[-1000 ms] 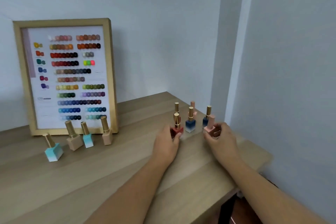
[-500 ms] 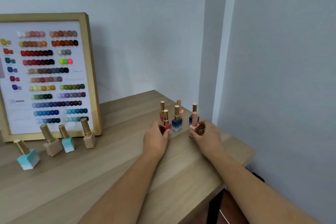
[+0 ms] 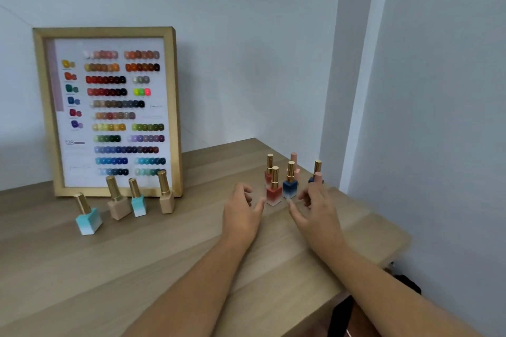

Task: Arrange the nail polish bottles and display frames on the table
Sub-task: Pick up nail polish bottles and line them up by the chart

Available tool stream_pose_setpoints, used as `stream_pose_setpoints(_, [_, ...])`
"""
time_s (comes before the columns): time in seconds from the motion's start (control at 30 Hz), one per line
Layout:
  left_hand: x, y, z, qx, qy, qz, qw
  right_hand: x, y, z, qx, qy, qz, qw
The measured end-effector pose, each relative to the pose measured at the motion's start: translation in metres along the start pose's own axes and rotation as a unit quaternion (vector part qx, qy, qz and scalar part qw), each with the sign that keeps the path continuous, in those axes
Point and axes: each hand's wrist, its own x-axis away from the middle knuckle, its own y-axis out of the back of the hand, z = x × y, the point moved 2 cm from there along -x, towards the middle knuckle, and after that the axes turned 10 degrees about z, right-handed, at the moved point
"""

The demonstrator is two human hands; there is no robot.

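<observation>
A wooden display frame (image 3: 109,111) with rows of colour swatches leans against the wall at the left. Before it stand several bottles with gold caps: a large teal one (image 3: 88,219), a beige one (image 3: 118,204), a small teal one (image 3: 137,202) and another beige one (image 3: 166,197). Near the table's right corner is a cluster: a red bottle (image 3: 274,191), a blue bottle (image 3: 290,185), and pink and dark ones behind. My left hand (image 3: 241,212) hovers open just left of the red bottle. My right hand (image 3: 315,208) is open right of the blue bottle, hiding part of a pink-capped bottle (image 3: 318,177).
The wooden table (image 3: 164,268) ends at a rounded right corner (image 3: 397,238) next to the grey wall. A wall column stands behind the cluster. A dark object (image 3: 342,317) shows below the table's front edge.
Both hands have let go of the bottles they were touching and drawn back slightly with fingers spread. The head view has swung left, bringing the whole frame back into sight.
</observation>
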Motion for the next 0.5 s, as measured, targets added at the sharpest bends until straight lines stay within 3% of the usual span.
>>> stream_pose_setpoints(0.2, [0.012,0.058,0.034,-0.112,-0.026,-0.019,0.993,-0.013,-0.054,0.047,-0.079,0.018,0.081,0.993])
stream_pose_setpoints(0.5, [0.047,0.164,0.097,-0.133,0.046,-0.149,0.979,-0.036,-0.148,0.124,-0.163,0.035,0.172,0.971])
